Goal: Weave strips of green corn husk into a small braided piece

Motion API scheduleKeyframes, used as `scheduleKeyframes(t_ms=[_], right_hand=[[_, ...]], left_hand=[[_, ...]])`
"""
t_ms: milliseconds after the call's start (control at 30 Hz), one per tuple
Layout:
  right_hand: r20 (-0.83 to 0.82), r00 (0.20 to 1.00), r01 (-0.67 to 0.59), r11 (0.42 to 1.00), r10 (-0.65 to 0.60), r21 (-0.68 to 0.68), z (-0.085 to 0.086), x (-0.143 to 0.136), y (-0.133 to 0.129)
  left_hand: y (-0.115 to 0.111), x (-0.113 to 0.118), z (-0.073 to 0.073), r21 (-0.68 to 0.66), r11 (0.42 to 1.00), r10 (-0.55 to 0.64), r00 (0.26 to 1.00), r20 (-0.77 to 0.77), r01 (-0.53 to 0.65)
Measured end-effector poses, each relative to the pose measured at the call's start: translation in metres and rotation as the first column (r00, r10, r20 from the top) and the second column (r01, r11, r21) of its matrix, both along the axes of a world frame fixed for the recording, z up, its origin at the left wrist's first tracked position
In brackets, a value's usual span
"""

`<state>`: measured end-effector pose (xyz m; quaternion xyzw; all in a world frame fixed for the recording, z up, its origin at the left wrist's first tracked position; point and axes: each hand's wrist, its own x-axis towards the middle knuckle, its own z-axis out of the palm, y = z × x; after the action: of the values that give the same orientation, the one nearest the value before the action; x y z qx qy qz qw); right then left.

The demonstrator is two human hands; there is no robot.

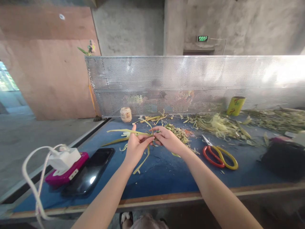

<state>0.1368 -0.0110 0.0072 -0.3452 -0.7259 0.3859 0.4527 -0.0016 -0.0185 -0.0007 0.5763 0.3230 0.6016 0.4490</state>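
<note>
Over the middle of the blue table (166, 178), both hands meet with their fingers closed on narrow pale-green plant strips. My left hand (137, 143) pinches a long leaf strip (119, 130) that sticks out to the left past the thumb. Close against it, my right hand (166, 138) has its thumb and fingertips pressed together on the same strips. One loose end (144, 161) hangs below the fingers towards the tabletop. Just behind the right hand lies a heap of curled, dried-looking plant bits (178, 133). The exact point where the strips cross is partly hidden by fingers.
Scissors (220, 156) with red and yellow handles lie at right. Farther back are shredded plant fibres (219, 125), a yellow-green can (235, 106) and a string spool (125, 114). A phone (91, 171) and a pink power strip (69, 168) sit left. A perforated metal screen (152, 73) stands behind.
</note>
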Motion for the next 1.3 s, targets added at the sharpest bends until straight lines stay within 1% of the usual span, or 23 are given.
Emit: scheduleKeyframes(t_ms=[67, 167, 267, 333, 433, 533, 600, 633, 667, 767, 833, 900, 1000, 1167, 1300], right_hand=[[0.008, 1.000, 0.000, 1.000, 0.000, -0.019, 0.002, 0.000, -0.001], [-0.022, 1.000, -0.016, 0.998, 0.015, -0.056, 0.003, 0.002, -0.001], [-0.057, 0.996, -0.075, 0.993, 0.070, -0.091, 0.004, 0.005, 0.000], [-0.078, 0.993, -0.095, 0.990, 0.087, -0.105, 0.005, 0.008, 0.000], [-0.094, 0.995, -0.050, 0.995, 0.041, -0.091, 0.006, 0.010, -0.001], [-0.095, 0.995, 0.016, 0.998, -0.021, -0.059, 0.005, 0.011, 0.000], [-0.140, 0.988, 0.048, 0.995, -0.060, -0.082, 0.001, 0.010, 0.002], [-0.167, 0.984, 0.045, 0.993, -0.064, -0.114, -0.001, 0.010, 0.004], [-0.186, 0.982, 0.017, 0.988, -0.046, -0.154, -0.003, 0.010, 0.005], [-0.206, 0.974, -0.147, 0.952, 0.092, -0.267, -0.005, 0.009, 0.005], [-0.213, 0.964, -0.216, 0.933, 0.158, -0.288, -0.004, 0.008, 0.004], [-0.224, 0.959, -0.230, 0.937, 0.172, -0.264, -0.002, 0.009, 0.002], [-0.236, 0.959, -0.204, 0.959, 0.155, -0.199, 0.000, 0.010, 0.002], [-0.175, 0.983, -0.065, 0.995, 0.051, -0.073, -0.001, 0.009, 0.005], [-0.178, 0.984, 0.021, 0.999, -0.028, -0.043, -0.002, 0.007, 0.005]], left_hand=[[0.001, -0.001, -0.001, -0.006, 1.000, -0.002, 1.000, -0.012, 0.002], [0.002, -0.003, 0.000, -0.016, 1.000, -0.014, 1.000, -0.002, 0.014], [0.000, -0.005, 0.003, -0.024, 0.998, -0.058, 0.998, -0.019, 0.058], [-0.002, -0.005, 0.003, -0.040, 0.996, -0.078, 0.997, -0.021, 0.077], [-0.002, -0.006, 0.002, -0.077, 0.996, -0.039, 0.999, -0.012, 0.037], [0.000, -0.008, 0.000, -0.075, 0.997, -0.002, 0.997, -0.082, -0.004], [0.000, -0.010, 0.000, -0.058, 0.998, -0.004, 0.995, -0.098, -0.001], [0.000, -0.010, 0.001, -0.051, 0.999, -0.006, 0.996, -0.087, 0.002], [0.000, -0.010, 0.001, -0.047, 0.999, -0.007, 0.998, -0.069, 0.004], [-0.002, -0.009, 0.003, -0.052, 0.999, -0.019, 0.999, -0.042, 0.016], [-0.003, -0.008, 0.005, -0.059, 0.998, -0.033, 0.998, -0.053, 0.030], [-0.004, -0.008, 0.006, -0.072, 0.997, -0.038, 0.997, -0.065, 0.033], [-0.005, -0.008, 0.007, -0.089, 0.996, -0.029, 0.998, -0.063, 0.023], [-0.006, -0.005, 0.007, -0.123, 0.992, -0.007, 1.000, 0.022, 0.010], [-0.008, -0.004, 0.008, -0.162, 0.986, -0.029, 0.999, 0.030, 0.033]])
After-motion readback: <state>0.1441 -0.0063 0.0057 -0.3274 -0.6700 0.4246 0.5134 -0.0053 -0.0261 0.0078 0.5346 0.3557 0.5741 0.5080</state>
